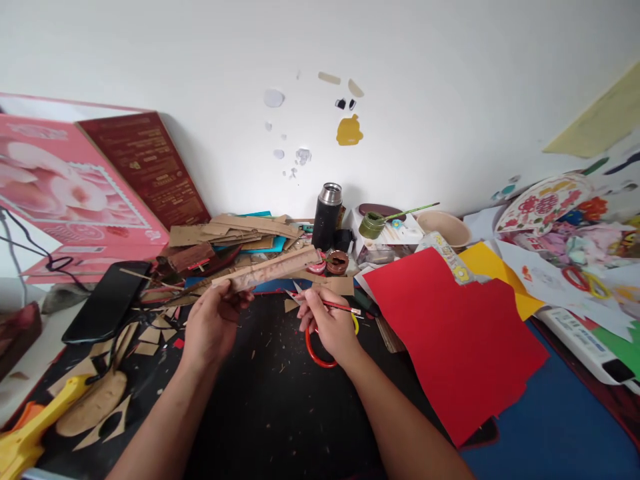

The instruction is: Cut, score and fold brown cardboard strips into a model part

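Note:
My left hand (215,323) is closed on one end of a long, narrow cardboard strip (270,268), which tilts up to the right. In my right hand (327,323) are a pair of scissors (320,360) with a red and a yellow handle loop and a red pencil (342,307). The scissors' blades stick out to the left, slightly apart and clear of the strip. Both hands are above a black work mat (280,407) dotted with small scraps. Part of the scissors is hidden behind my right hand.
Cardboard pieces (235,230) pile up at the back, near a black thermos (326,217) and a paint jar (372,225). Red paper (450,333) covers the right side. A phone (107,300), cut scraps (149,337) and a yellow glue gun (50,420) lie left.

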`<state>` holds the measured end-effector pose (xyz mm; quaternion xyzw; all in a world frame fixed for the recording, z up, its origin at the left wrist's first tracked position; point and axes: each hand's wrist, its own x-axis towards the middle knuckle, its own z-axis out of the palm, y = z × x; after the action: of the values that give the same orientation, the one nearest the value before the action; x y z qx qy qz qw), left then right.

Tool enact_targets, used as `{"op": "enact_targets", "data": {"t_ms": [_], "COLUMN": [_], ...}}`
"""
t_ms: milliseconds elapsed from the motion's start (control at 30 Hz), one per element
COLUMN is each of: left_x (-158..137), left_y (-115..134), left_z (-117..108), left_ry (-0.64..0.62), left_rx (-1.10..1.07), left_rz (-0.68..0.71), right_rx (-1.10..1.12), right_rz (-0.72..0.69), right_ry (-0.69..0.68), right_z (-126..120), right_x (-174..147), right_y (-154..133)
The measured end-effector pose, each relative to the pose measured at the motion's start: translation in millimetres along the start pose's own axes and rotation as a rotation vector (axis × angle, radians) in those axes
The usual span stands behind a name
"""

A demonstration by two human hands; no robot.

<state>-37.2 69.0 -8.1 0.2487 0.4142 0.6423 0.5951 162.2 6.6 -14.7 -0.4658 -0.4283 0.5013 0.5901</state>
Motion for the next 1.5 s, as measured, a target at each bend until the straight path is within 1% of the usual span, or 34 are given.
{"op": "enact_targets", "data": {"t_ms": [167, 333, 533, 633, 767, 967, 1100, 1267, 1500], "left_x": [-10.1, -19.4, -23.6, -23.2, -17.2, -5.7, -5.0, -3.8, -0.9], "left_y": [-5.9, -12.7, -14.7, -14.5, -15.8, -14.6, -11.3, -7.4, -6.6], "left_z": [2.5, 5.7, 8.3, 9.2, 7.7, 1.6, 0.9, 1.2, 0.1], "left_ry": [-0.087, -0.194, -0.222, -0.232, -0.193, -0.046, -0.015, -0.014, 0.038], "left_rx": [0.088, 0.169, 0.215, 0.188, 0.134, 0.069, 0.064, 0.038, 0.043], "left_rz": [0.012, -0.048, -0.085, -0.093, -0.087, -0.061, -0.081, -0.086, -0.025], "right_rx": [0.091, 0.093, 0.098, 0.101, 0.08, 0.116, 0.175, 0.203, 0.226], "right_rz": [0.035, 0.079, 0.126, 0.126, 0.128, 0.118, 0.133, 0.139, 0.144], "right_ry": [0.019, 0.038, 0.075, 0.087, 0.077, 0.143, 0.181, 0.209, 0.197], "right_z": [-1.6, -2.1, -0.7, -0.8, -0.9, -2.7, -5.4, -6.9, -3.7], "right_x": [4.9, 7.7, 7.7, 7.2, 6.5, 7.6, 10.3, 12.5, 12.8], "right_y": [-3.5, -2.9, -6.4, -8.8, -9.2, -7.6, -6.5, -5.0, -6.8]}}
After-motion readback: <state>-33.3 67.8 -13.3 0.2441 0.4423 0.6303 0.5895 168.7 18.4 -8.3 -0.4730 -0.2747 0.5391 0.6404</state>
